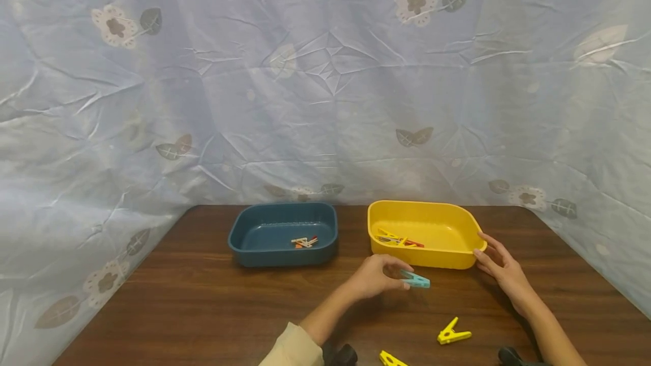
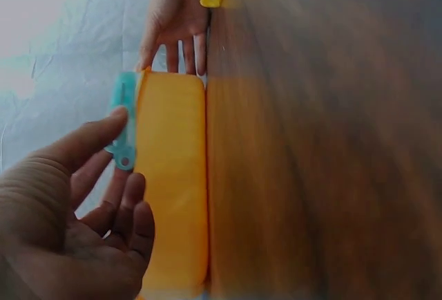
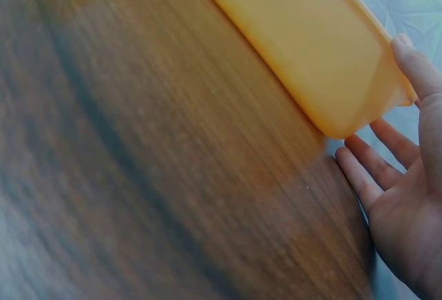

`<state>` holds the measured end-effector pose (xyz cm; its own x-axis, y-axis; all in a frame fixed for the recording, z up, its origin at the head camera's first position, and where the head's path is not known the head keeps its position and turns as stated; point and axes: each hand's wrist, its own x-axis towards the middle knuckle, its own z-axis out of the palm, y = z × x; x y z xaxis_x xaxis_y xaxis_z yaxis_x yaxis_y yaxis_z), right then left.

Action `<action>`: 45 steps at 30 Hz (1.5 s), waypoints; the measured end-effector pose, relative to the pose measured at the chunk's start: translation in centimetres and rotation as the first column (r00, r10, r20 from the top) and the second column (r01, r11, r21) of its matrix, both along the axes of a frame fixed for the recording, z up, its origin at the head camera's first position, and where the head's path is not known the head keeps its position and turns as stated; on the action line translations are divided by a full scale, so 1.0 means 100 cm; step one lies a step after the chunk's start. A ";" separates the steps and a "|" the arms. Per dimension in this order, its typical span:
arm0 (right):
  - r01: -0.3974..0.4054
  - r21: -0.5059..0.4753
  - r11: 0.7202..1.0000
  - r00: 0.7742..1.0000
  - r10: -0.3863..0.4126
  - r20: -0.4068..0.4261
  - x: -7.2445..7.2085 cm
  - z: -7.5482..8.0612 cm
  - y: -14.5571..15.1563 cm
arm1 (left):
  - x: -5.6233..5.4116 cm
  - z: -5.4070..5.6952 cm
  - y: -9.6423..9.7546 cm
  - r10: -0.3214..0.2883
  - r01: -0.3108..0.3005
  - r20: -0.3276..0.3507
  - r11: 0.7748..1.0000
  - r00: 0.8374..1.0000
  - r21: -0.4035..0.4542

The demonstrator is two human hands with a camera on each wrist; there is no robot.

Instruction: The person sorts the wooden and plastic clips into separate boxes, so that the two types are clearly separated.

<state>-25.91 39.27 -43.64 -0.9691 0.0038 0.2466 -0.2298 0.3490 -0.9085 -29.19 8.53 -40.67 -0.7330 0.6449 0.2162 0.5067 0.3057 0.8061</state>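
Observation:
My left hand [image 1: 378,277] pinches a light blue clothespin [image 1: 416,279] between thumb and fingers, just in front of the yellow basin [image 1: 422,258]. In the left wrist view the clothespin [image 2: 124,122] stands beside the basin's wall, with the other fingers loosely bent below it. At the basin's right end is my right hand [image 1: 506,275], its thumb touching the rim near the front corner. The right wrist view shows its fingers [image 3: 373,165] fairly straight beside that corner. Yellow and red clothespins [image 1: 399,239] lie inside the basin at its left.
A dark blue basin [image 1: 285,258] stands to the left, holding several small white, orange and red pieces [image 1: 305,242]. On the wooden table [image 1: 203,309] in front lie a yellow clothespin [image 1: 452,332] and another yellow clothespin [image 1: 391,358] at the frame's edge. A flowered curtain [image 1: 325,100] hangs behind.

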 end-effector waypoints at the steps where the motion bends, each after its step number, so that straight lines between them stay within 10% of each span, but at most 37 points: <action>1: 0.000 -0.003 1.000 1.000 0.000 -0.001 0.000 0.000 0.000 | 0.000 0.002 0.001 -0.002 0.002 -0.004 1.000 1.000 0.004; 29: 0.000 -0.006 1.000 1.000 0.000 0.010 0.003 -0.007 -0.001 | -0.026 0.052 -0.001 0.085 -0.087 -0.060 0.996 0.995 -0.029; 45: -0.010 0.015 1.000 1.000 0.010 0.026 -0.001 0.004 0.001 | -0.067 0.050 0.008 0.243 -0.253 -0.163 0.967 0.956 -0.044</action>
<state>-25.98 39.34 -43.28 -0.9750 -0.0093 0.2218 -0.2101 0.3607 -0.9087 -35.89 9.35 -35.65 -0.8324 0.4634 0.3040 0.5254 0.4853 0.6988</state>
